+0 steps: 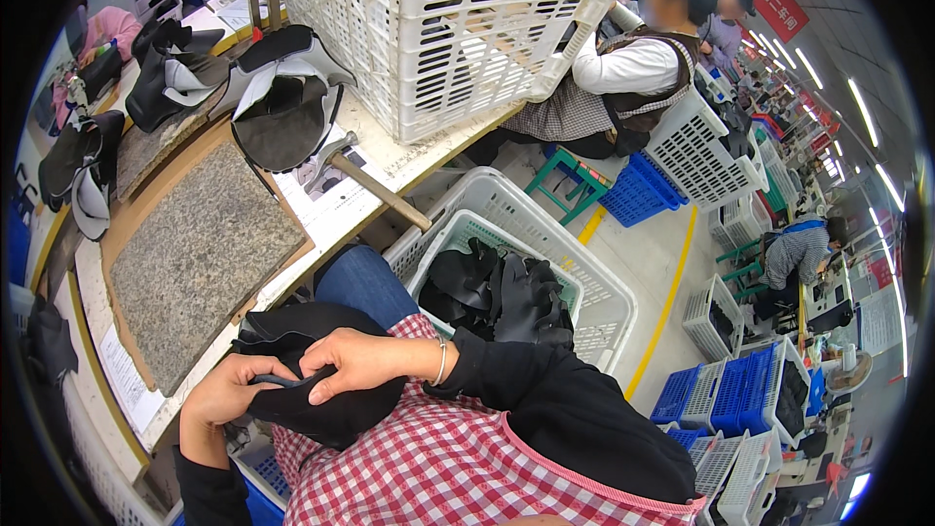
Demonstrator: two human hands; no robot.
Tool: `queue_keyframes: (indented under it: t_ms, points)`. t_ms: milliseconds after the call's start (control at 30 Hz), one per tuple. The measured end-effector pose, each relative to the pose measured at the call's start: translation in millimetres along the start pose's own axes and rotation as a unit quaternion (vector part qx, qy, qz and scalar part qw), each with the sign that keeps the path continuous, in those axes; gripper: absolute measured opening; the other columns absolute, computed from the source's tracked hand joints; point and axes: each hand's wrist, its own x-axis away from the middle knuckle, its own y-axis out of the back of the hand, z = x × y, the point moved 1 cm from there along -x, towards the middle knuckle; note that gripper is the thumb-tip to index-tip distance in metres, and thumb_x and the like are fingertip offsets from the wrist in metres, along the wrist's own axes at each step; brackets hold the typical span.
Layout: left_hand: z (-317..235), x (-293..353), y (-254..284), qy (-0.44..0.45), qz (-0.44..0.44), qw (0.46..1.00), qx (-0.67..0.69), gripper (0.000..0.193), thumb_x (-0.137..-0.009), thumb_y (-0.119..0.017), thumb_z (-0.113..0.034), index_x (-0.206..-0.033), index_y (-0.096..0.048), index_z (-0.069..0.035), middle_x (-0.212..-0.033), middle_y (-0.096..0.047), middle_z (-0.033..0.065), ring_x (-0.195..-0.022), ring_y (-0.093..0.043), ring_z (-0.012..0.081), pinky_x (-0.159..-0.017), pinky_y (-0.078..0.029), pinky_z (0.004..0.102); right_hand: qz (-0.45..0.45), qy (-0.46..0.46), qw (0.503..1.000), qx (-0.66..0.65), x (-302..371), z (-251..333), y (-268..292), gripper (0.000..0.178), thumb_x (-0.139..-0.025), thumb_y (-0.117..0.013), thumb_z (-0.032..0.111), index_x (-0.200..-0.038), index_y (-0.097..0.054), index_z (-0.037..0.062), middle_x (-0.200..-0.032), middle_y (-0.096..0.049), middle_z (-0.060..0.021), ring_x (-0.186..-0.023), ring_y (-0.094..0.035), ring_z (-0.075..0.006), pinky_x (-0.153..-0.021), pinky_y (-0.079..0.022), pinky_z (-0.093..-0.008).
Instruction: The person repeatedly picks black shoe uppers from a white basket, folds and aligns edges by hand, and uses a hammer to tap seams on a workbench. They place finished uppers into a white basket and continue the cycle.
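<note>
A soft black shoe upper [317, 417] lies across my lap, against my red-and-white checked apron. My left hand [226, 392] pinches its opening from the left, fingers tucked over the edge. From the other side my right hand [365, 362], with a bracelet at the wrist, grips the same edge close to the left fingertips. A dark bluish strip of lining shows between the two hands. What the fingertips press inside the fold is hidden.
On the bench ahead lie a rough stone slab [200, 258], a hammer [375, 185] with its handle past the edge, and sewn uppers [287, 122]. A large white crate [399, 58] stands behind. Beside my knee, a basket [575, 317] holds black pieces. A co-worker [633, 73] sits beyond.
</note>
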Motion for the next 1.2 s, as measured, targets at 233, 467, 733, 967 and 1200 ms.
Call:
queue_keyframes:
  t_ms: [233,467,733,967,1200]
  points:
    - [1,-1,-1,0.006,-0.005,1.000,0.014,0.017,-0.090,-0.071,0.003,-0.106,-0.075,0.003,-0.096,-0.076,0.0025,-0.087,-0.067,0.0083,-0.082,-0.053,0.0241,-0.039,0.023,0.999,-0.016,0,-2,-3,0.031,-0.085,-0.082,0.030,-0.091,-0.068,0.0026,-0.079,-0.065,-0.0118,-0.074,-0.065,-0.0241,-0.069,-0.048,-0.0381]
    - [6,1,1,0.006,-0.007,1.000,0.018,0.017,-0.089,-0.072,0.002,-0.106,-0.075,0.003,-0.096,-0.076,0.0023,-0.087,-0.067,0.0084,-0.082,-0.053,0.0242,-0.034,0.021,0.999,-0.011,-1,-4,-3,0.031,-0.085,-0.082,0.030,-0.094,-0.069,0.0024,-0.079,-0.066,-0.0119,-0.073,-0.064,-0.0244,-0.069,-0.048,-0.0380]
    - [3,-2,0,-0.058,-0.014,0.994,-0.089,0.016,-0.096,-0.063,0.003,-0.109,-0.072,0.001,-0.103,-0.072,0.0074,-0.103,-0.066,0.0148,-0.096,-0.050,0.0297,-0.029,0.041,0.998,0.032,1,0,1,0.032,-0.085,-0.083,0.030,-0.097,-0.069,0.0039,-0.089,-0.068,-0.0116,-0.083,-0.068,-0.0295,-0.073,-0.052,-0.0397]
    - [25,30,-8,-0.099,-0.118,0.988,0.014,0.054,-0.100,-0.065,-0.049,-0.120,-0.066,0.001,-0.108,-0.066,0.0046,-0.101,-0.060,0.0115,-0.089,-0.049,0.0279,-0.085,-0.024,0.996,0.010,8,7,-1,0.026,-0.083,-0.086,0.021,-0.090,-0.070,0.0026,-0.083,-0.067,-0.0103,-0.075,-0.065,-0.0239,-0.067,-0.051,-0.0351]
    - [25,44,-55,-0.013,-0.378,0.919,-0.114,0.041,-0.084,-0.085,-0.011,-0.117,-0.063,-0.001,-0.091,-0.070,0.0051,-0.086,-0.065,0.0110,-0.079,-0.053,0.0265,-0.099,-0.107,0.987,0.062,5,24,-11,0.023,-0.088,-0.083,0.017,-0.088,-0.068,-0.0004,-0.079,-0.061,-0.0051,-0.072,-0.056,-0.0129,-0.065,-0.045,-0.0288]
